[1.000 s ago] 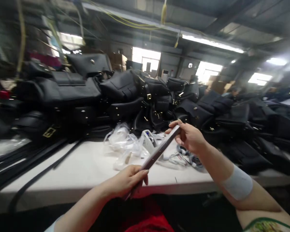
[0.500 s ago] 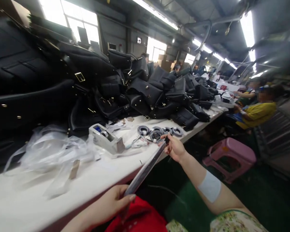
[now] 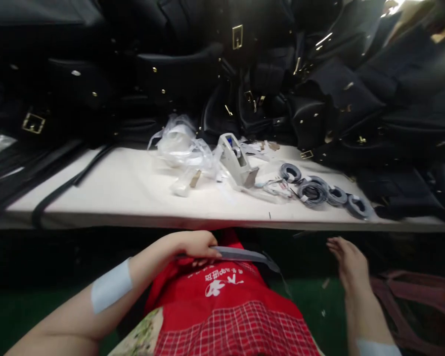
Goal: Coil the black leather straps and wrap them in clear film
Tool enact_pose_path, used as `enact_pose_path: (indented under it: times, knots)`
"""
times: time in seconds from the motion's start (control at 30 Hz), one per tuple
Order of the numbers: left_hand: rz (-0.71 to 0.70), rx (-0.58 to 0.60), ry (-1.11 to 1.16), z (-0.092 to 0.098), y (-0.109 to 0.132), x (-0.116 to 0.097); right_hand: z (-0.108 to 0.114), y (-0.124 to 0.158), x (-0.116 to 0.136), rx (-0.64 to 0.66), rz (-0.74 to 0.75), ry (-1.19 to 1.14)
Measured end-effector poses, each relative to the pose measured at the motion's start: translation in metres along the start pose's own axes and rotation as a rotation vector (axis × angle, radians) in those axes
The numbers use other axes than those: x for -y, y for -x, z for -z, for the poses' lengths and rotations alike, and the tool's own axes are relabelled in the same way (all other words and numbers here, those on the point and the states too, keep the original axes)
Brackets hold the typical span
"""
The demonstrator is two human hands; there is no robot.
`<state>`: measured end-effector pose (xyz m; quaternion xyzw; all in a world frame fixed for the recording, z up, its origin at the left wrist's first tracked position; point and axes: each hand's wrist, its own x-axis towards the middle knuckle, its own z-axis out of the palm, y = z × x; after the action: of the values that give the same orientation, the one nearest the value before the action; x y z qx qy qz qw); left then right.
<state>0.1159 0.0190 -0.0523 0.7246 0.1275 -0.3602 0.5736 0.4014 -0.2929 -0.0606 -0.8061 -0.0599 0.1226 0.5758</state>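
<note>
A strap (image 3: 243, 254), greyish as if wrapped in clear film, is gripped at one end by my left hand (image 3: 200, 246) in front of the red apron. Its other end droops freely to the right, over the dark gap below the table edge. Some way to the right, my right hand (image 3: 350, 262) hangs apart from the strap, fingers stretched out, with nothing seen in it. The picture is a little smeared there. On the table beyond lie several rolled grey straps (image 3: 313, 192) and a grey-white tape dispenser (image 3: 236, 163).
Black bags with gold buckles (image 3: 237, 37) are heaped along the back of the white table (image 3: 133, 198). A bunch of clear plastic (image 3: 181, 143) sits left of the dispenser. Black straps (image 3: 55, 200) hang over the front edge at left. A pink stool (image 3: 411, 291) stands low at right.
My view has swung left and down to face the table. My right hand has let go of the strap's far end and moved away; my left hand still holds the near end.
</note>
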Motion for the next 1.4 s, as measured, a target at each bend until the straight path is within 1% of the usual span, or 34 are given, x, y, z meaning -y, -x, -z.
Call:
enact_pose_path:
  times: [0.03,0.1,0.13,0.17,0.2,0.23,0.27,0.3,0.33,0.4,0.43,0.47,0.5,0.53,0.57,0.6,0.63,0.7,0.73,0.77,0.8,0.83,0.9,0.97,1.03,1.1,1.2,1.3,1.4]
  knots:
    - [-0.034,-0.007,-0.012,-0.004,-0.006,-0.008,-0.030,0.016,-0.002,0.170,0.024,0.019]
    - [-0.120,-0.041,-0.076,-0.012,-0.018,-0.026,-0.088,0.053,-0.001,0.739,0.107,0.119]
    - [-0.166,-0.068,-0.129,-0.014,-0.022,-0.034,-0.111,0.069,0.001,0.959,0.157,0.144]
    - [-0.203,-0.080,-0.174,-0.016,-0.025,-0.039,-0.127,0.080,0.003,1.120,0.177,0.175]
    - [-0.230,-0.075,-0.201,-0.016,-0.026,-0.041,-0.136,0.083,0.005,1.234,0.181,0.230]
    - [-0.237,-0.058,-0.204,-0.015,-0.023,-0.040,-0.136,0.079,0.005,1.288,0.185,0.295]
    - [-0.223,-0.033,-0.182,-0.011,-0.018,-0.034,-0.129,0.066,0.005,1.291,0.186,0.370]
    - [-0.196,-0.006,-0.137,-0.007,-0.011,-0.025,-0.116,0.046,0.003,1.250,0.191,0.447]
    - [-0.153,0.014,-0.082,-0.002,-0.002,-0.014,-0.100,0.023,0.000,1.184,0.197,0.507]
    - [-0.060,0.016,0.016,0.008,0.019,0.012,-0.069,-0.024,-0.007,1.044,0.119,0.628]
    - [-0.029,0.004,0.053,0.012,0.027,0.024,-0.058,-0.041,-0.011,1.030,0.063,0.695]
    - [-0.015,-0.010,0.080,0.014,0.034,0.032,-0.054,-0.051,-0.013,1.052,0.021,0.724]
    - [-0.016,-0.028,0.096,0.014,0.037,0.036,-0.057,-0.051,-0.014,1.114,-0.012,0.720]
    - [-0.028,-0.047,0.103,0.014,0.038,0.036,-0.067,-0.043,-0.013,1.201,-0.035,0.688]
    - [-0.050,-0.060,0.106,0.011,0.036,0.032,-0.084,-0.027,-0.010,1.302,-0.046,0.627]
    - [-0.074,-0.067,0.109,0.008,0.031,0.026,-0.105,-0.007,-0.005,1.395,-0.057,0.551]
    - [-0.100,-0.070,0.115,0.005,0.025,0.017,-0.128,0.016,0.001,1.460,-0.074,0.459]
    - [-0.151,-0.055,0.135,-0.001,0.014,0.000,-0.169,0.055,0.016,1.527,-0.043,0.299]
    - [-0.173,-0.034,0.151,-0.003,0.011,-0.006,-0.182,0.066,0.023,1.545,0.012,0.277]
    - [-0.188,-0.005,0.171,-0.003,0.011,-0.009,-0.189,0.071,0.030,1.559,0.062,0.279]
    - [-0.198,0.029,0.192,-0.002,0.014,-0.008,-0.190,0.069,0.034,1.556,0.100,0.298]
    - [-0.200,0.065,0.212,0.000,0.019,-0.003,-0.184,0.060,0.037,1.542,0.118,0.328]
    - [-0.178,0.100,0.237,0.005,0.033,0.012,-0.161,0.032,0.037,1.485,0.081,0.398]
    - [-0.125,0.067,0.234,0.010,0.047,0.029,-0.136,0.004,0.031,1.429,-0.005,0.465]
    - [-0.075,-0.001,0.221,0.012,0.054,0.039,-0.123,-0.009,0.026,1.439,-0.076,0.491]
    - [-0.062,-0.047,0.212,0.011,0.051,0.039,-0.125,-0.003,0.025,1.505,-0.102,0.462]
    - [-0.102,-0.033,0.193,0.006,0.039,0.025,-0.146,0.026,0.028,1.574,-0.071,0.379]
    - [-0.129,0.034,0.188,0.003,0.030,0.013,-0.166,0.050,0.029,1.566,-0.002,0.333]
    - [-0.126,0.054,0.207,0.001,0.028,0.011,-0.172,0.059,0.025,1.527,0.034,0.324]
